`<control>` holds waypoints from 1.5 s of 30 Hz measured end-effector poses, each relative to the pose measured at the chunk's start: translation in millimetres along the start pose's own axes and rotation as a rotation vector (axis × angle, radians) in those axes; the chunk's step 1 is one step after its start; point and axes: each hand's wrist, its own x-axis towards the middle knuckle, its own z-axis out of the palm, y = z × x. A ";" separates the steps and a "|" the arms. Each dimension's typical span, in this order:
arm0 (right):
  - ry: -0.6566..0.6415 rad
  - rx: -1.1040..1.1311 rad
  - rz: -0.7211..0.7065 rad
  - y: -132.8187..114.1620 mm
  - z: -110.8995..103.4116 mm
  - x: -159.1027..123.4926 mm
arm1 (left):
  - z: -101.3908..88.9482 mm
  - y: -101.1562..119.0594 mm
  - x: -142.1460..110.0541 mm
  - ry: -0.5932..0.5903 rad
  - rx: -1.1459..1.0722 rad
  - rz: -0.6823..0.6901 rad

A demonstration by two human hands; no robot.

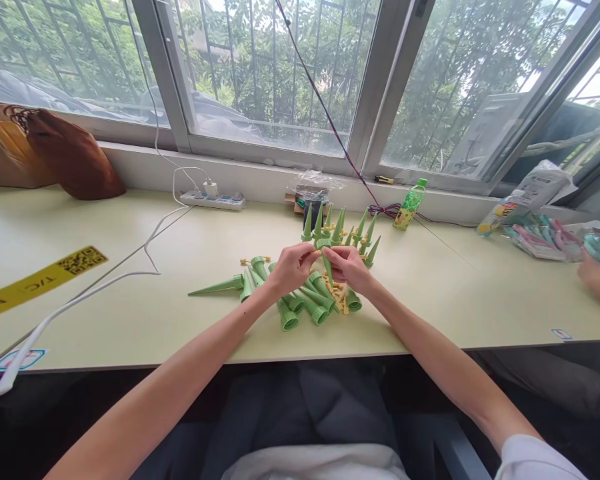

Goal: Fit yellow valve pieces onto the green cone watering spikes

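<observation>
OK, nearest you: loose green spikes [310,308] lie heaped on the tabletop [145,340], just your side of the fingers, some w/ ribbed ends facing you, one well out to the fingers' left, tip pointing L. Small yellow pcs [343,304] sit among them, right below your R fingers. Next up, your hands: R hand [347,267] has thumb + fingers clamped on the held spike [328,267], which is tip-down between both hands, cap at the top. L hand [296,267] has its fingertips together at the cap's L side; can't tell exactly what they pinch. Just past the fingertips, more green spikes stand tip-up in a cluster [337,230], yellow bits beside some. Farther on: green bottle [410,205] beyond the fingers to the R, pwr strip [214,201] beyond to the L, then the window [275,80] at the back.
</observation>
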 end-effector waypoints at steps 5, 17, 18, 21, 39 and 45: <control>-0.005 -0.056 -0.042 2.8 -1.4 0.6 | -0.3 3.6 -0.2 -0.093 -0.275 -0.224; 0.030 -0.168 -0.104 6.1 -2.8 1.2 | -3.5 6.5 2.9 -0.228 -0.738 -0.501; 0.029 -0.153 -0.099 5.8 -2.6 1.1 | -3.3 7.7 2.6 -0.212 -0.695 -0.468; 0.028 -0.088 -0.074 4.5 -1.3 0.9 | -2.9 9.1 1.7 -0.171 -0.538 -0.350; 0.075 0.036 -0.006 7.0 2.3 2.9 | -1.5 6.4 3.0 -0.134 -0.355 -0.258; 0.046 0.065 -0.016 7.8 3.9 4.7 | 0.4 3.4 4.3 -0.076 -0.344 -0.178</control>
